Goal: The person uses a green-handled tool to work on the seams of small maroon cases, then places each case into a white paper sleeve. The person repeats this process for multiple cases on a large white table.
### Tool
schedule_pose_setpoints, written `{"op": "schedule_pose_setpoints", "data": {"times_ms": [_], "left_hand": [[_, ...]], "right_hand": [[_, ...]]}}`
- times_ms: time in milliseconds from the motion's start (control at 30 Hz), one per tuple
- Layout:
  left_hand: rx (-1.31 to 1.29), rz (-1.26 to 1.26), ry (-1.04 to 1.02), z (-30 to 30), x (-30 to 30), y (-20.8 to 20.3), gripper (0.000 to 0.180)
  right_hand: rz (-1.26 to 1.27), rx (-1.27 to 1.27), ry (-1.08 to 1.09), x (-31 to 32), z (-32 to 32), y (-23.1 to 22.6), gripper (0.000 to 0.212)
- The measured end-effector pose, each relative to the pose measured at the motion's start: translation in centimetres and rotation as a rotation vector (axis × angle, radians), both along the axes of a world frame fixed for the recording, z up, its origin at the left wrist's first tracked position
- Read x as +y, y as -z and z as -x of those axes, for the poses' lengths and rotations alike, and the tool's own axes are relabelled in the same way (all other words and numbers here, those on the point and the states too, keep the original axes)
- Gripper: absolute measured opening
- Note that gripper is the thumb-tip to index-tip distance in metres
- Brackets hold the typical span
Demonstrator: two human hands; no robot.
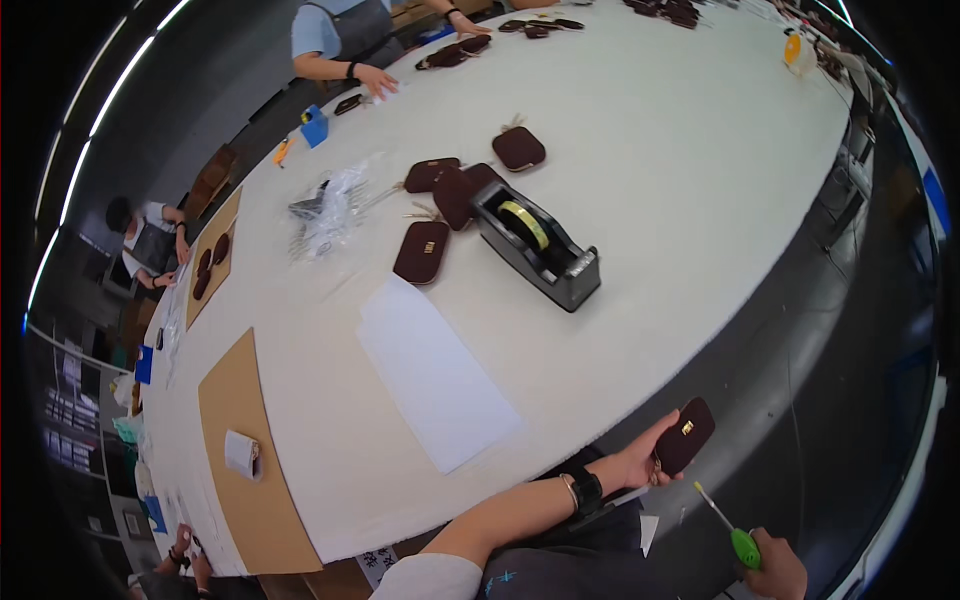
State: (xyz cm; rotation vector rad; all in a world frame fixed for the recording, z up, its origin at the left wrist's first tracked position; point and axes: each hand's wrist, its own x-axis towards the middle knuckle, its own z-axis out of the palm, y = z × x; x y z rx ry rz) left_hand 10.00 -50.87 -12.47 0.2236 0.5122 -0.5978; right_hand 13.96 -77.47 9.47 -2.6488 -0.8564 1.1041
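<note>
My left hand [648,456] is closed round a small dark maroon zip pouch [692,440] with rounded corners and a gold emblem. The pouch is held up off the table's near edge, its front facing up. Lower and to the right, my right hand [780,568] grips a green-handled tool [745,547] with a thin shaft and a pale yellowish tip. Its tip points up and left toward the pouch, apart from it. What kind of tool it is I cannot tell.
On the white table [640,130] stand a black tape dispenser [540,250], several maroon pouches [421,252], white paper sheets [435,375], clear plastic bags [335,210] and brown cardboard [235,390]. Co-workers [350,40] handle similar pouches along the far and left edges.
</note>
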Motion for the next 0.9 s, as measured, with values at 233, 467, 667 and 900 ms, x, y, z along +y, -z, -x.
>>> {"op": "schedule_pose_setpoints", "data": {"times_ms": [233,467,667,900], "left_hand": [[0.118,0.016,-0.016,1.6,3.3,4.8,0.071],[0.038,0.039,0.054,2.4,3.7,4.8,0.073],[0.063,0.028,0.112,2.7,3.6,4.1,0.073],[-0.286,-1.361,0.227,2.2,2.6,3.3,0.07]], "right_hand": [[0.03,0.17,-0.084,1.6,-0.3,1.7,0.029],[0.051,0.153,-0.087,2.3,-0.7,4.4,0.026],[0.052,0.172,-0.047,2.1,-0.8,5.8,0.028],[0.076,0.122,0.027,1.9,-1.4,6.0,0.029]]}}
